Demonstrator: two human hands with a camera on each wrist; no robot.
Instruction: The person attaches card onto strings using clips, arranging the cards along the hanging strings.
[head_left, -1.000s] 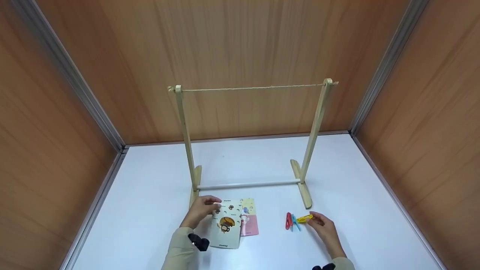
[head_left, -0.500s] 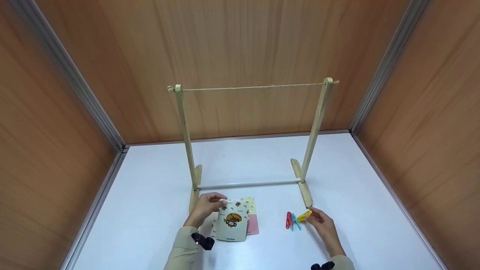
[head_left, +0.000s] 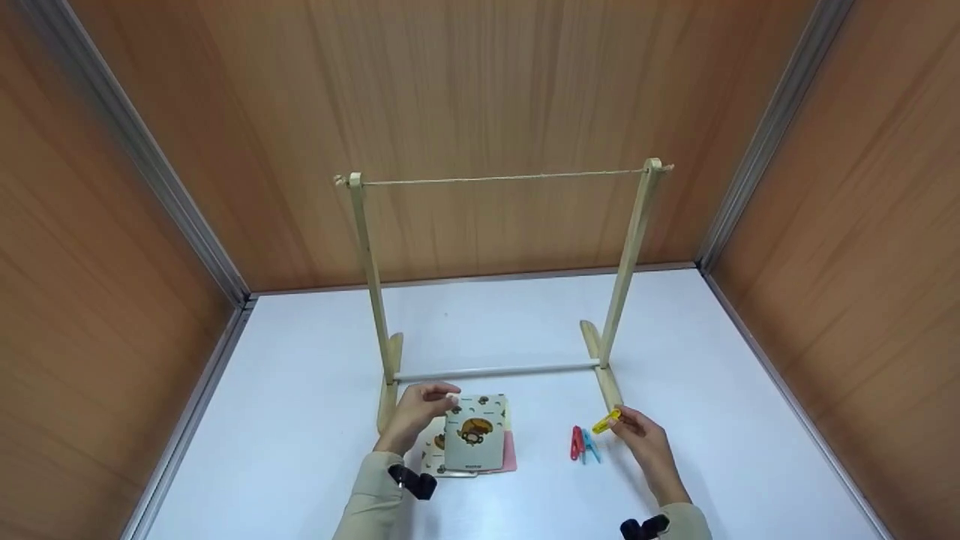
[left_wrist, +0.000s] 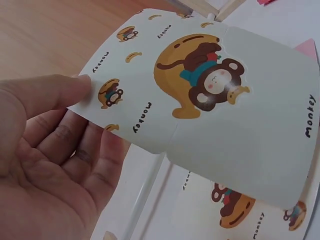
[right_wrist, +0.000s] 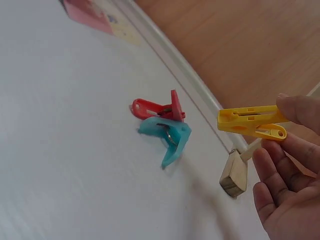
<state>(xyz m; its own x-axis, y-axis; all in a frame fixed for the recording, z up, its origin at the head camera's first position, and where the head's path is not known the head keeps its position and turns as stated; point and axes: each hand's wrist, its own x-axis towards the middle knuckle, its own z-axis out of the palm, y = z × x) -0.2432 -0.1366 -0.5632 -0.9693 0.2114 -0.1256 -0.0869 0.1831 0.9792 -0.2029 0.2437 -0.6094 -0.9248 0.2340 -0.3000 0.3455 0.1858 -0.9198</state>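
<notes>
My left hand (head_left: 420,414) pinches the top left corner of a pale card (head_left: 475,442) with a monkey-and-banana print. In the left wrist view the card (left_wrist: 210,115) is raised, thumb on its printed face. Beneath it lie another monkey-print card (left_wrist: 245,215) and a pink and yellow card (head_left: 510,454), both partly covered. With thumb and finger, my right hand (head_left: 646,442) holds a yellow clothespin (right_wrist: 252,120) by its handle end. Left of that hand, a red clothespin (right_wrist: 157,109) and a blue clothespin (right_wrist: 167,137) lie against each other on the white table.
A wooden stand (head_left: 626,262) with a string (head_left: 502,178) tied across its top stands behind the cards. A white rod (head_left: 495,370) joins its feet low down. Wood-grain panels (head_left: 480,90) wall the white table (head_left: 315,360) at the back and both sides.
The left hand has lifted the monkey-print card and moved it right, uncovering another monkey-print card below. The right hand has raised the yellow clothespin away from the red and blue ones.
</notes>
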